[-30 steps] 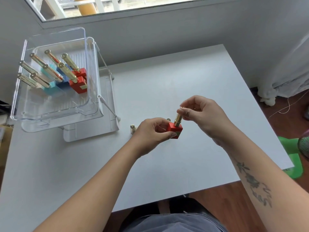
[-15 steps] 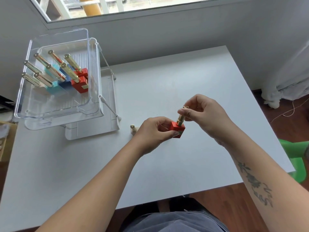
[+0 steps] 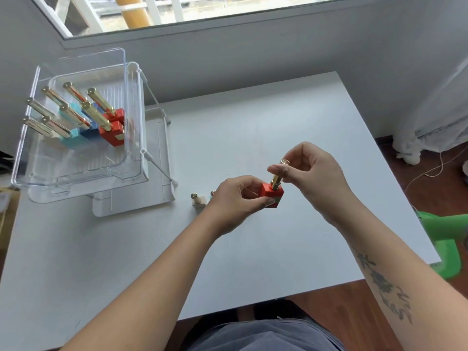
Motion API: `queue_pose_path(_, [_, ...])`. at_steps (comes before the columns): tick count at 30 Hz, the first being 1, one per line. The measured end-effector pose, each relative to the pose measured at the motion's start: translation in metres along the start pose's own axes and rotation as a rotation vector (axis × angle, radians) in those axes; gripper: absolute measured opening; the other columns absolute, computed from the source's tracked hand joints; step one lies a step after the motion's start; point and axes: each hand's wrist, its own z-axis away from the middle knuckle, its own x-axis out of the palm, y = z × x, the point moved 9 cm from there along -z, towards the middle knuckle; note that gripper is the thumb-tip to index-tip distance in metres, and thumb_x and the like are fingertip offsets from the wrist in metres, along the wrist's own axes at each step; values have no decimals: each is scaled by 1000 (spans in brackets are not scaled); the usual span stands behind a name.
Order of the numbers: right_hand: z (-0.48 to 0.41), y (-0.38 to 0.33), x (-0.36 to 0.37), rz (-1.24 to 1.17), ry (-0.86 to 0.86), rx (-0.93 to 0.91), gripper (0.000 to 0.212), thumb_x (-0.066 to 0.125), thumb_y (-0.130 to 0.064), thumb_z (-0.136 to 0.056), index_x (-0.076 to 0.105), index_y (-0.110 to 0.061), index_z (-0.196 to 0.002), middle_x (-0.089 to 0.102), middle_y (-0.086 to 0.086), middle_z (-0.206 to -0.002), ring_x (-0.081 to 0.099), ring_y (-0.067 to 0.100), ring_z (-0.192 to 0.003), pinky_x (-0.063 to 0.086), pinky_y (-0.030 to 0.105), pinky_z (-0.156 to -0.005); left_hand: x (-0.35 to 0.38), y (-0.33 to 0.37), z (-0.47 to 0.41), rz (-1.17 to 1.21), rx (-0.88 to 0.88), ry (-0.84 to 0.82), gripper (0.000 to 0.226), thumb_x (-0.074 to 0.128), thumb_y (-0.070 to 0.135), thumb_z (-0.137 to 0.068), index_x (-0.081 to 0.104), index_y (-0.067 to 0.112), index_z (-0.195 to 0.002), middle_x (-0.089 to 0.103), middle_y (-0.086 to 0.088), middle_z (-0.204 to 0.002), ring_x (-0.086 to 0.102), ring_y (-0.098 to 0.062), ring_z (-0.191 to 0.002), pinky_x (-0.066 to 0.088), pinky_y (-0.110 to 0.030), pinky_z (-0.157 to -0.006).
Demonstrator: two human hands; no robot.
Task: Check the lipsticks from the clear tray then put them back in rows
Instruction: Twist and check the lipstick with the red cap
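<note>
Over the middle of the white counter (image 3: 253, 249) I see the red lipstick (image 3: 272, 192) held up between both hands, clear of the surface. Its long axis runs from the square red base up through the gold tube (image 3: 276, 177), near upright and tipped a little to the right, with the round gold end pointing up and away from me. The left hand (image 3: 235, 198) pinches the red base between thumb and curled fingers. The right hand (image 3: 311, 173) grips the gold tube with its fingertips, the gold end showing just above the forefinger. The fingers cover the middle of the tube, so I cannot tell whether cap and base are joined or parted. The left thumb hides part of the base's near face.

At the far left the clear tray (image 3: 76, 173) sits raised on a white stand (image 3: 157, 198). The lipsticks (image 3: 101, 115) in it stand in rows, every gold tube leaning up and to the left from red, blue and teal bases. The palest bases on the left blur into the clear wall, and I cannot count them surely.

Just left of the left hand a cream lipstick (image 3: 198, 200) stands on the counter. Beside it a teal one (image 3: 212, 193) is mostly hidden behind the knuckles.
</note>
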Motion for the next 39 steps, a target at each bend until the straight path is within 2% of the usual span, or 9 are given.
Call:
queue_pose_path(3, [0, 6, 3, -74, -103, 22, 30, 74, -26, -83, 65, -26, -111, 74, -4, -101, 70, 9, -96, 55, 35, -91, 2, 4, -2, 19, 5, 5, 17, 77, 18, -82, 72, 20, -98, 78, 10, -88, 73, -3, -85, 50, -8, -68])
queue_pose_path(5, [2, 7, 5, -118, -179, 24, 25, 65, -18, -91, 66, -22, -115, 74, -6, -106, 69, 9, -102, 54, 30, -94, 3, 4, -2, 43, -1, 9, 17, 77, 18, -82, 73, 19, -98, 78, 10, -87, 74, -3, -85, 49, -8, -68])
queue_pose_path(9, [-1, 7, -8, -105, -77, -6, 8, 73, -17, -85, 71, -18, -92, 76, 1, -86, 73, 15, -84, 59, 26, -80, 9, 5, -3, 76, -3, 13, 19, 78, 18, -81, 72, 17, -98, 78, 7, -89, 74, -7, -87, 51, -11, -72])
queue_pose_path(12, [-3, 11, -17, -80, -12, -1, 21, 82, -28, -73, 66, -18, -83, 71, 8, -79, 71, 23, -76, 60, 31, -74, 17, 5, -4, 65, -13, 19, 19, 78, 17, -80, 72, 15, -98, 78, 4, -92, 74, -9, -89, 56, -20, -82])
queue_pose_path(17, [-3, 16, -14, -91, -195, 17, 35, 67, -19, -90, 61, -29, -123, 72, -9, -109, 68, 7, -102, 51, 31, -95, 24, 12, -9, 48, -6, 45, 18, 78, 16, -81, 72, 16, -98, 78, 5, -89, 74, -7, -86, 53, -14, -74])
queue_pose_path(24, [-4, 21, -33, -173, -148, -8, 14, 61, -5, -91, 67, -14, -101, 74, 5, -91, 72, 16, -94, 57, 24, -83, 38, 12, -16, -30, 7, 100, 14, 78, 19, -80, 73, 23, -92, 78, 10, -86, 73, -4, -84, 55, -19, -76])
queue_pose_path(32, [-5, 31, -41, -150, -138, -28, 12, 65, -8, -87, 67, -20, -88, 72, 5, -91, 71, 22, -91, 57, 40, -87, 56, 8, -18, 54, 37, 126, 13, 76, 17, -81, 70, 16, -93, 78, 9, -87, 75, -8, -85, 53, -13, -74])
queue_pose_path(35, [-5, 38, -35, -94, -162, -17, 13, 66, -12, -88, 65, -25, -88, 73, 1, -91, 69, 18, -90, 57, 36, -85, 57, -2, -19, 66, -13, 159, 17, 77, 25, -80, 69, 17, -94, 78, 9, -88, 74, -8, -88, 56, -19, -77])
queue_pose_path(39, [-5, 51, -23, 9, -170, -21, 11, 66, -14, -88, 63, -25, -86, 71, -3, -86, 68, 13, -84, 54, 20, -72, 56, -31, -7, -90, -95, 269, 27, 70, 42, -80, 64, 38, -106, 72, 19, -102, 66, -3, -95, 54, -27, -84])
